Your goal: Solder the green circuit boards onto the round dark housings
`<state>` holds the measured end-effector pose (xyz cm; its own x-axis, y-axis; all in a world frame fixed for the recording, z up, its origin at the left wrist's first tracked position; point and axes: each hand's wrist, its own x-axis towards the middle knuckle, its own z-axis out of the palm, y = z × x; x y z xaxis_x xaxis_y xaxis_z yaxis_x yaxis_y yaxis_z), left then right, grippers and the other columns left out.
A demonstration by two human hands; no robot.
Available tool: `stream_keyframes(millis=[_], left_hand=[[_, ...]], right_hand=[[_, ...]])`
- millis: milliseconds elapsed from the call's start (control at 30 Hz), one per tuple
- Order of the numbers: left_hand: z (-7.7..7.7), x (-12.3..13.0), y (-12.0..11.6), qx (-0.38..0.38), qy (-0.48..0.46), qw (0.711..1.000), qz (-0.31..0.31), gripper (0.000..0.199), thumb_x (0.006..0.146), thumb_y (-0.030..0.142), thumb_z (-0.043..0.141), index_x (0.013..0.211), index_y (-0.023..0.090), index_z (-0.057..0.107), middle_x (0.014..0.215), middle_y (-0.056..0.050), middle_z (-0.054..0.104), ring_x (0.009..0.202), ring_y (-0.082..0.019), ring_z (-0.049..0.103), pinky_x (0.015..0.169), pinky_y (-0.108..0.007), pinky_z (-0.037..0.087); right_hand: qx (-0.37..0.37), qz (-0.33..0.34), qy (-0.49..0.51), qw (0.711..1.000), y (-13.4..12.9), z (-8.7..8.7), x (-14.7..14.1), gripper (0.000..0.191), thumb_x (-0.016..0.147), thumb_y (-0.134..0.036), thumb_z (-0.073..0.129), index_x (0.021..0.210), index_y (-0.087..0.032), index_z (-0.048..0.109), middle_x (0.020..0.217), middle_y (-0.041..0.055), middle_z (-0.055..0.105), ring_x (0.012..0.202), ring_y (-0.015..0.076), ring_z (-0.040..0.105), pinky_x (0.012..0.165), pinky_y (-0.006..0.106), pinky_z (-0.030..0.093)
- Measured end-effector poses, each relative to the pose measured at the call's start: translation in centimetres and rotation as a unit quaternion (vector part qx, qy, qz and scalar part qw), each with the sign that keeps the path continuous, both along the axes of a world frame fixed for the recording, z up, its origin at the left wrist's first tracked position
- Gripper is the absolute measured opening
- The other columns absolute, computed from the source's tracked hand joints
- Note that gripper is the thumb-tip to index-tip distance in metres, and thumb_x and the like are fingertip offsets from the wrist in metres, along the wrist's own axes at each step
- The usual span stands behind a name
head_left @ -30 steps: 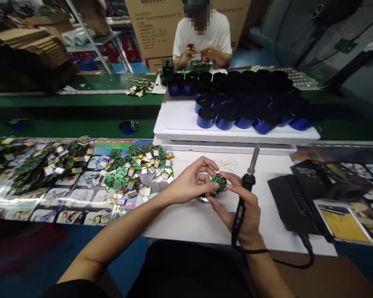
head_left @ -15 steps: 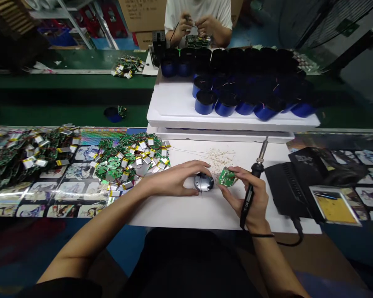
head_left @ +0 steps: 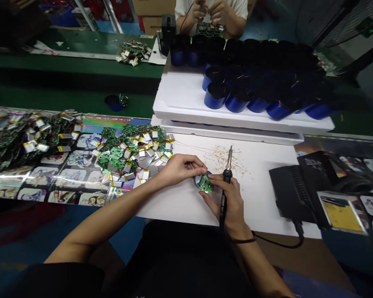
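My right hand (head_left: 231, 203) grips a small green circuit board (head_left: 205, 184) between thumb and fingers. The same hand also holds a soldering iron (head_left: 226, 182), its metal tip pointing up and away from me. Just left of the board, my left hand (head_left: 183, 169) is closed in a pinch, with a thin wire showing at its fingertips. Below that pinch is a round, dark-rimmed cup (head_left: 197, 180) on the white work surface (head_left: 180, 207), partly covered by the board and my fingers.
Circuit boards with silver battery packs (head_left: 139, 153) lie heaped at left. Blue cups (head_left: 216, 96) stand on a white foam tray (head_left: 180, 99) ahead. A black soldering station (head_left: 290, 192) and a yellow sponge tray (head_left: 342, 213) are at right. Opposite, a person's hands (head_left: 209, 12) work on boards.
My right hand has brought the circuit board and iron leftward, over the cup's edge. The left hand has gone from spread around the cup to a pinch at its rim. The view has shifted slightly.
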<state>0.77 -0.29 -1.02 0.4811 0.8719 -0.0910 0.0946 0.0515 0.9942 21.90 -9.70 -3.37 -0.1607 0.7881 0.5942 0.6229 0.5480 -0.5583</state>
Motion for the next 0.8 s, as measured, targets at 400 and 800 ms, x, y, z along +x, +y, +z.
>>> stream_keyframes(millis=[400,800], left_hand=[[-0.6,0.4,0.0,-0.098,-0.085,0.991,0.027,0.055,0.072,0.058,0.096,0.084,0.012,0.069,0.076,-0.004,0.074,0.068,-0.012,0.066,0.068,-0.026,0.053],[-0.2,0.3,-0.5,0.120,0.001,0.993,-0.023,0.030,0.093,0.045,0.082,0.091,0.015,0.081,0.084,-0.006,0.075,0.070,-0.013,0.055,0.063,-0.025,0.038]], right_hand=[[0.042,0.056,-0.025,0.997,2.5,0.0,2.1,0.054,0.087,-0.017,0.087,0.133,-0.027,0.061,0.116,0.0092,0.080,0.106,0.0283,0.075,0.093,0.050,0.063],[0.001,0.027,0.071,0.997,1.6,0.6,1.3,0.047,0.089,-0.015,0.082,0.129,-0.028,0.060,0.116,0.0075,0.079,0.111,0.0282,0.075,0.097,0.053,0.063]])
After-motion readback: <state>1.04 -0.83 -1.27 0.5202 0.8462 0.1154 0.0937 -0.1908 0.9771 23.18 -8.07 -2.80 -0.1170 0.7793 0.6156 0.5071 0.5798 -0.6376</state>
